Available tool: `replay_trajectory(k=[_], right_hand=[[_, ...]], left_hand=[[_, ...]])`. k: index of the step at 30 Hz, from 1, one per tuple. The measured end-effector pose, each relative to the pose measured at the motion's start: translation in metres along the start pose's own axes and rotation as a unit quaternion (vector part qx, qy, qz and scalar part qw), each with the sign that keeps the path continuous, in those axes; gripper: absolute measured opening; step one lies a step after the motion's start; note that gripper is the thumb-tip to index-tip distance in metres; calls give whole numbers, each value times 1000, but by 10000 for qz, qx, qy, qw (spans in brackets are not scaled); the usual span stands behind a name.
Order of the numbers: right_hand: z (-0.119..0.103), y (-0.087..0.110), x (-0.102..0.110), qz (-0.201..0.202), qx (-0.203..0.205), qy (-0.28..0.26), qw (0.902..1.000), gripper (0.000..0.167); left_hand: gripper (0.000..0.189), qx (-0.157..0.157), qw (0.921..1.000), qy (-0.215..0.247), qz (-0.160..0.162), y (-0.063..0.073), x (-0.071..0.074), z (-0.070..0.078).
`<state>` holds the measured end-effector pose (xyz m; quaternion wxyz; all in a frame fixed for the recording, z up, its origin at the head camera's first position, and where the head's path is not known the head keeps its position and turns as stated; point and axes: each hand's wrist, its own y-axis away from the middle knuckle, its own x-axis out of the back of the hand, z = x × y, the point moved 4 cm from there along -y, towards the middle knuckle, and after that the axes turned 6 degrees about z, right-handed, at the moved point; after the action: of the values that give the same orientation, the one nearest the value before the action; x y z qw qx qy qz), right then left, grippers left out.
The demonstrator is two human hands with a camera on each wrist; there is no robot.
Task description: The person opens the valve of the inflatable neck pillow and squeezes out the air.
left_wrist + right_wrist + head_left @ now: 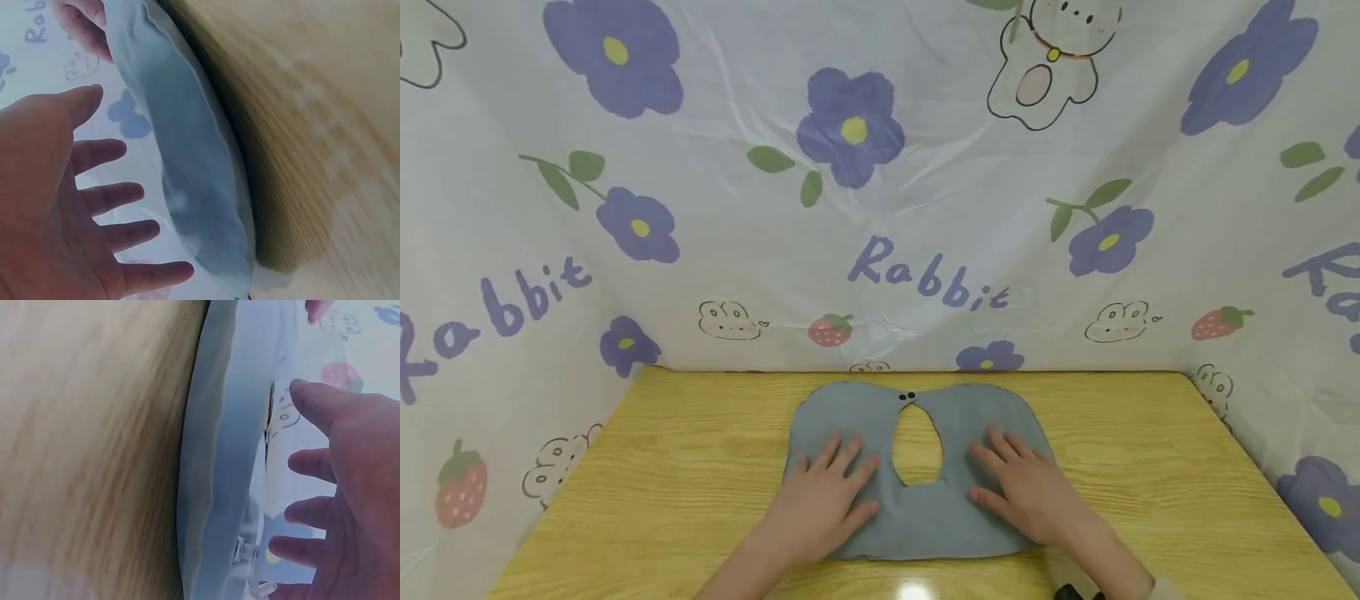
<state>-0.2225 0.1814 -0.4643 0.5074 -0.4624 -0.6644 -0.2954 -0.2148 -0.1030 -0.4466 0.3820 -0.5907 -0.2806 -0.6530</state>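
Observation:
A grey-blue U-shaped neck pillow point(917, 521) lies flat on the table, with an oval opening in its middle. Two small black dots sit where its far ends meet. My left hand point(823, 504) is over its left half, fingers straight and spread. Over the right half is my right hand point(1026, 487), also with fingers spread. In the left wrist view, the palm and fingers of the left hand point(81, 200) show a gap from the pillow point(187, 125). The right hand point(350, 475) likewise stands off the pillow edge point(219, 456). Neither hand grips anything.
The wood-grain table point(700, 467) ends at a white curtain point(760, 275) with purple flowers, strawberries and "Rabbit" lettering, which also hangs on both sides. A small clear plastic piece point(240, 550) shows beyond the pillow in the right wrist view. Something black point(1075, 592) is by the right wrist.

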Motion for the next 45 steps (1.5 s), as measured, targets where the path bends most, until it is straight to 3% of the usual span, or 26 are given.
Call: replay_trajectory(k=[5, 17, 29, 38, 45], right_hand=[[-5, 4, -2, -32, 83, 30, 10000, 64], [-1, 5, -14, -303, 1, 118, 9995, 60], [1, 5, -17, -386, -25, 240, 9990, 59], [-4, 11, -11, -148, 228, 290, 9992, 60], [-20, 18, -4, -295, 574, -375, 9972, 64]], left_hand=[[58, -25, 10000, 37, -56, 6, -1, 5], [57, 2, 9996, 97, -258, 9, -18, 2], [56, 35, 9989, 167, -431, 9, -21, 1], [55, -101, 9993, 207, -300, 17, -11, 5], [55, -401, 9983, 83, -426, 24, -2, 20]])
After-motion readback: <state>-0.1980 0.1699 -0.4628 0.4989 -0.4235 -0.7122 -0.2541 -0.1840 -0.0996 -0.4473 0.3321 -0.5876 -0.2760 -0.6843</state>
